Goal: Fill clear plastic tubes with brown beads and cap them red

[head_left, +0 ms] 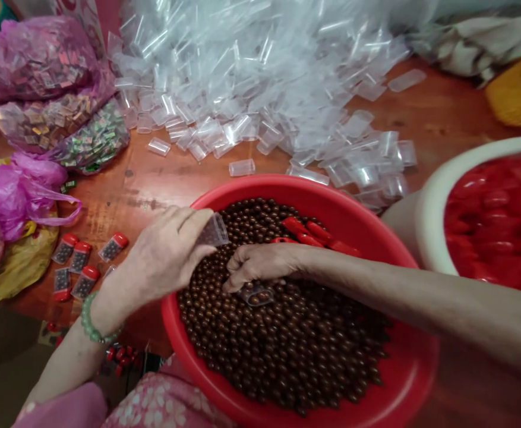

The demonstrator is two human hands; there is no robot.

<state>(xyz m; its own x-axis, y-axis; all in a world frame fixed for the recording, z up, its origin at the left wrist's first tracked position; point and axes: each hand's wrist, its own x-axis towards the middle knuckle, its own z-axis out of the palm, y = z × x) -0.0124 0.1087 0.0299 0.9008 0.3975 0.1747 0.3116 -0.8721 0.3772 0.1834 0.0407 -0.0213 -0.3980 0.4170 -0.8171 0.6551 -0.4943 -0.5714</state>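
While left hand (pixel 166 252) grips clear case (pixel 217 230), right hand (pixel 262 263) another (pixel 257 296) amid beads (pixel 296 339), basin floor (pixel 400 362) open at right.

Lots of shiny brown balls (pixel 287 339) lie in a loose heap inside the red tub (pixel 403 368). One little clear box (pixel 218 230) tips sideways over the tub's far left part. Another clear box (pixel 258 295) — partly hidden, brown balls showing inside — lies low near the tub's middle.

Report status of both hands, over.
Left hand holding clear plastic tube. Right hand holding second clear tube, among shiny brown balls. Red plastic pieces nearby.
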